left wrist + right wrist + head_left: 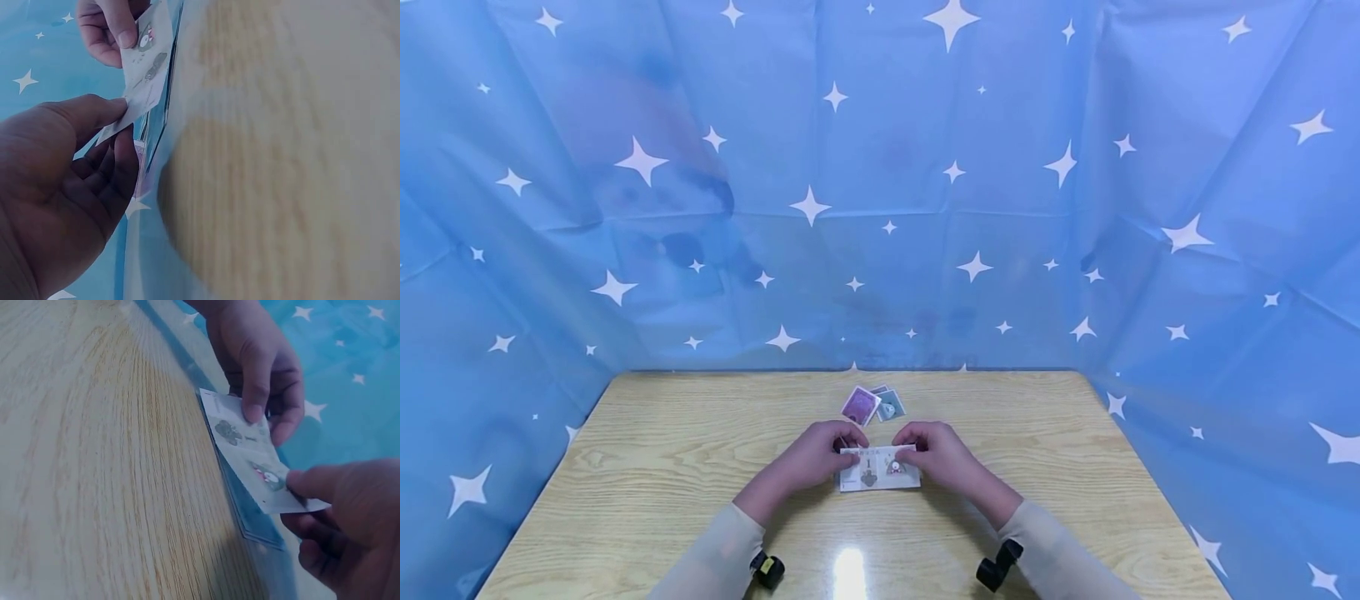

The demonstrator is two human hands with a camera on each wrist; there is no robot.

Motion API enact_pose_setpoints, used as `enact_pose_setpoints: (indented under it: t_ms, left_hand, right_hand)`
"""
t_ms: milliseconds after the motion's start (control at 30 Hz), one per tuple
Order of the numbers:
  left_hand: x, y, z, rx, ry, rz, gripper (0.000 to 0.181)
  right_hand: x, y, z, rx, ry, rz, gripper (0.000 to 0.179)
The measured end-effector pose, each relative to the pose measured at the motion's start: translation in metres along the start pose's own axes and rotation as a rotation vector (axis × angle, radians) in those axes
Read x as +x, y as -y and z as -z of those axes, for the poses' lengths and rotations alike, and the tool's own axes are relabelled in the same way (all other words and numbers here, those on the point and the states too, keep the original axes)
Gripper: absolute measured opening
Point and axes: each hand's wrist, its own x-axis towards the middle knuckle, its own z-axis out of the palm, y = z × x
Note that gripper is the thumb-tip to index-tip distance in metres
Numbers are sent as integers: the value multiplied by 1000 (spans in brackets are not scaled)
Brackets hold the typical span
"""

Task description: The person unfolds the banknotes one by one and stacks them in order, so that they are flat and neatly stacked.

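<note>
A narrow white printed paper sheet (874, 479) with small cartoon figures and a crease across its middle is held level between both hands. My left hand (820, 454) pinches its left end, thumb on top and fingers beneath. At the right end my right hand (946, 457) pinches it the same way, as the right wrist view also shows. Directly under the paper sheet lies a thin stack of bluish sheets (261, 520), mostly hidden by it. Just beyond the fingers, a purple white-bordered card (861, 406) overlaps a teal card (891, 406).
The pale wood table (685, 467) reaches back to a blue curtain (880, 283) with white stars, which also closes off both sides. Black wrist cameras (767, 570) sit on both forearms. A bright light reflection falls on the tabletop near the front.
</note>
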Motion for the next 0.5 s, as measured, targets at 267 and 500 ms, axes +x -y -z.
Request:
enact_pose_setpoints:
  t_ms: [267,500]
  left_hand:
    - [5,0,2,62,3,-4,19]
    - [7,0,2,95,16,-5,19]
  right_hand:
    - [1,-3,-2,-24,-13,49,9]
    - [4,-5,-4,-37,-18,47,11]
